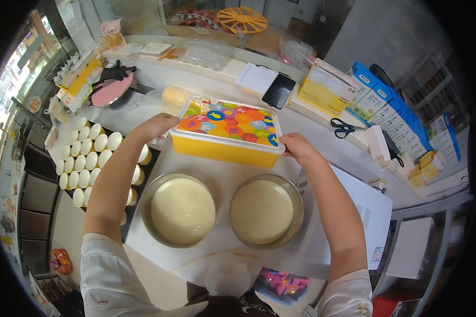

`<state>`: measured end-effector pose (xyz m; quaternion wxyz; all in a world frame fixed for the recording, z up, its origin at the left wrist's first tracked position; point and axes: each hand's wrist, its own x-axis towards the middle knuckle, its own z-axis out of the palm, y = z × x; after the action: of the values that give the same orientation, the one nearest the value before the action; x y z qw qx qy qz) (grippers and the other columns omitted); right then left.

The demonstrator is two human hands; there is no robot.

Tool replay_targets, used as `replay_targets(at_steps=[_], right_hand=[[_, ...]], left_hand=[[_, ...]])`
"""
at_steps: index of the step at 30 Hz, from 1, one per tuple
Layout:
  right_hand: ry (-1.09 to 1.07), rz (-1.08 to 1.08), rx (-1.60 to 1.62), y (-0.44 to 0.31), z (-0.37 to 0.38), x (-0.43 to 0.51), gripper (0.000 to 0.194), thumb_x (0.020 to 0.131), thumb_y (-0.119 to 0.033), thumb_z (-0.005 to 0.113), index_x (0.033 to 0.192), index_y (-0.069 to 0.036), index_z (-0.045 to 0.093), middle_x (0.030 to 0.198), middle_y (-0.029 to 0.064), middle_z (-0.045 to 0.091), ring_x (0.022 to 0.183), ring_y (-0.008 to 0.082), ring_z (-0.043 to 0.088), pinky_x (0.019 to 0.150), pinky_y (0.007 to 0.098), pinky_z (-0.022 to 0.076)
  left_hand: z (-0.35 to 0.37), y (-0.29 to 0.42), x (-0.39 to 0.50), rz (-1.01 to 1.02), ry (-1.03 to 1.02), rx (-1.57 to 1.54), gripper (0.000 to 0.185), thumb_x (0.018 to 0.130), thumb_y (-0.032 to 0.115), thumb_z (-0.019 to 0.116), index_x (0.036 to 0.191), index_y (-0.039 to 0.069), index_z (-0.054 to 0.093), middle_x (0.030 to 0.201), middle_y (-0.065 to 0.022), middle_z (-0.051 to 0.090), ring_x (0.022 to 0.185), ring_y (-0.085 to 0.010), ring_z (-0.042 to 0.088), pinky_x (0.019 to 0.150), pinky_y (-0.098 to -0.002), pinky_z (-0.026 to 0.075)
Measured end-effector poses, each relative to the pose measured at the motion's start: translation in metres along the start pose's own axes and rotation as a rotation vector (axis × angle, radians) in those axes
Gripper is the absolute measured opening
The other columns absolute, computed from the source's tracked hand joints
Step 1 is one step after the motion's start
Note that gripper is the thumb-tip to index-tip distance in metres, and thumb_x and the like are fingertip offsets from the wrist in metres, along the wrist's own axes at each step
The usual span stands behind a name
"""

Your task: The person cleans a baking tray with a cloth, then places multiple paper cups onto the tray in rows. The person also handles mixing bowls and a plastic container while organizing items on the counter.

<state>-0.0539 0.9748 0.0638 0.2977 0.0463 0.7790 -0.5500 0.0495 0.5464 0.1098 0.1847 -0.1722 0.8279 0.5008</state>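
A yellow plastic box (222, 151) with a white-rimmed, fruit-and-fish patterned lid (234, 123) stands across the counter before me. My left hand (158, 126) grips the lid's rim at its left end. At the opposite end, the fingers of my right hand (298, 147) hold the rim's right corner. Something small and white shows below my left hand, too little to identify. Between my forearms are two round metal pans of pale, smooth batter, the left pan (146, 212) and the right pan (298, 210). Both pans lie nearer to me than the box and apart from it.
Several paper cups (91, 160) fill a dark tray (148, 166) beyond my left forearm. A pink turntable (113, 92) bears a black glove (117, 73). On the back ledge are a phone (278, 91), scissors (343, 128) and milk cartons (396, 119). A white appliance (351, 198) sits under my right arm.
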Motion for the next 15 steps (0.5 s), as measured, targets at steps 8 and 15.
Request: replay_targets(at_steps=[8, 15], right_hand=[[-0.229, -0.121, 0.028, -0.043, 0.05, -0.061, 0.023, 0.091, -0.022, 0.06, 0.103, -0.004, 0.067, 0.09, 0.0025, 0.066, 0.079, 0.0106, 0.061, 0.07, 0.026, 0.0512], [-0.41, -0.497, 0.164, -0.08, 0.061, -0.191, 0.034, 0.092, -0.029, 0.062, 0.111, -0.001, 0.063, 0.1, 0.0061, 0.067, 0.084, 0.0112, 0.06, 0.071, 0.0284, 0.0501]], left_hand=[[-0.071, 0.014, -0.123, 0.098, 0.181, 0.092, 0.045, 0.089, 0.04, 0.061, 0.108, -0.002, 0.063, 0.085, -0.005, 0.062, 0.067, -0.0128, 0.054, 0.057, -0.029, 0.046], [-0.108, 0.034, -0.292, 0.089, 0.485, 0.176, 0.077, 0.09, 0.048, 0.061, 0.14, -0.008, 0.044, 0.117, -0.0127, 0.062, 0.099, -0.0175, 0.059, 0.078, -0.0301, 0.05]])
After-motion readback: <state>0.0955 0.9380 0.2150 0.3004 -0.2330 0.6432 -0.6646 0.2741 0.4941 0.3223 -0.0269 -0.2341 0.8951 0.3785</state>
